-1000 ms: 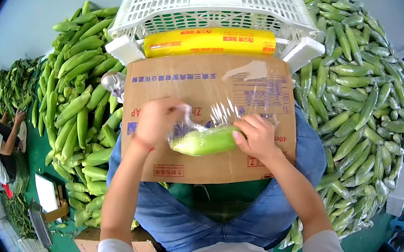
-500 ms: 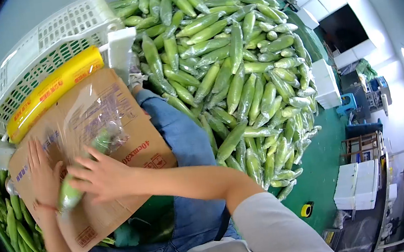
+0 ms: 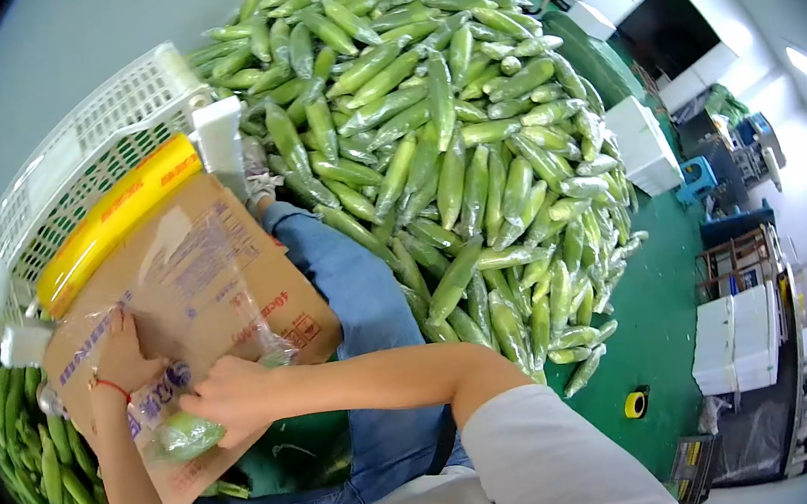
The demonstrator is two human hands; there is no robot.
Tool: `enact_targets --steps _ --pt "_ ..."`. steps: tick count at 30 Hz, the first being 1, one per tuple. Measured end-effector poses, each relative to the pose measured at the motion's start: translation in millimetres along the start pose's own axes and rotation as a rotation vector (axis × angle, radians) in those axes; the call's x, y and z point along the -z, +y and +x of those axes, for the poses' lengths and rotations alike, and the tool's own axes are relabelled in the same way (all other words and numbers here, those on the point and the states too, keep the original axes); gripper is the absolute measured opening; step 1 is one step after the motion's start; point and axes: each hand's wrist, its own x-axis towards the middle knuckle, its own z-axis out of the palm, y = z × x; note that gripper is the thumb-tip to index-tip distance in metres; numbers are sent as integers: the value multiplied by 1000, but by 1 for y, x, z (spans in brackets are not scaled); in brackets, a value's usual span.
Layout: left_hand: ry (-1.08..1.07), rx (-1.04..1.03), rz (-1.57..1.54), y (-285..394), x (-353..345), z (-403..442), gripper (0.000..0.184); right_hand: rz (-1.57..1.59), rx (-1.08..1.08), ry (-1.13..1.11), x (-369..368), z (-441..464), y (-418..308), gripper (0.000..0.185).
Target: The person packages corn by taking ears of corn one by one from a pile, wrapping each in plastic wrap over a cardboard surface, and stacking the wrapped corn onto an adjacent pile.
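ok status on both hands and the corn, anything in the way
Left hand over the cardboard, right hand on the corn. Corn in clear film, partly hidden by that hand. Nothing seen blocking either hand.

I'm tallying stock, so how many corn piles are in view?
2: the wrapped pile, centre; the unwrapped pile, lower left, partly hidden by the cardboard. Others may be hidden.
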Motion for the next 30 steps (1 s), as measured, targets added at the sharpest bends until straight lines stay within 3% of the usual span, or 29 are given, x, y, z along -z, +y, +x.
enact_targets --steps 3,5,7,8,9,10,12,13,14,15,16,17,19,20,21,23,24,25,27,29,30 --pt "1 -25 5 0 -1 -7 106 26 40 -353 12 -16 -22 53" --pt "28 -80 -13 9 10 -10 96 53 194 -564 10 -38 -34 53" --pt "209 -209 -81 8 13 -23 80 161 185 -787 8 -61 -47 60" --pt "293 -156 -438 1 9 -32 66 309 129 -809 10 -72 -49 61" --pt "404 -117 -787 -1 6 -43 53 449 58 -835 10 -83 -43 63" --pt "589 -51 -773 1 10 -65 44 773 -25 -669 -28 -113 -30 60" --pt "959 16 -642 36 12 -121 30 1404 -564 -519 -49 -136 -36 51" --pt "1057 -34 -577 57 -4 -142 36 1657 -1030 -531 -22 -123 -48 46" --pt "938 -114 -473 76 -23 -158 43 1736 -1162 -378 -12 -113 -54 45" --pt "822 -203 -378 94 -43 -173 50 1944 -1141 -316 -22 -115 -52 47" --pt "733 -200 -334 114 -49 -176 47 2062 -1160 -420 -12 -104 -60 52" --pt "778 -255 -435 110 -65 -166 51 2179 -1179 -526 -2 -92 -68 57" --pt "784 -157 -1935 119 -70 -158 61 2756 -706 -668 -26 -86 -73 69" --pt "513 -489 -2502 136 -53 -161 52 2945 -440 -751 -47 -82 -77 70" --pt "482 -619 -2508 131 -63 -159 43 3110 -155 -835 -59 -84 -81 72" --pt "408 -907 -2492 117 -75 -147 27 2938 -527 -784 -46 -84 -78 77" --pt "529 -456 -2481 116 -73 -155 14 2815 -757 -710 -31 -87 -77 77" --pt "618 -227 -2379 112 -71 -162 15 2686 -964 -623 -16 -88 -78 77" --pt "712 143 -2141 98 -68 -159 19 1748 -668 -383 1 -85 -63 66" --pt "918 243 -1770 88 -93 -160 28 753 -470 -161 5 -92 -49 69" --pt "1017 305 -1797 90 -100 -160 33 527 -456 -151 20 -93 -46 69"
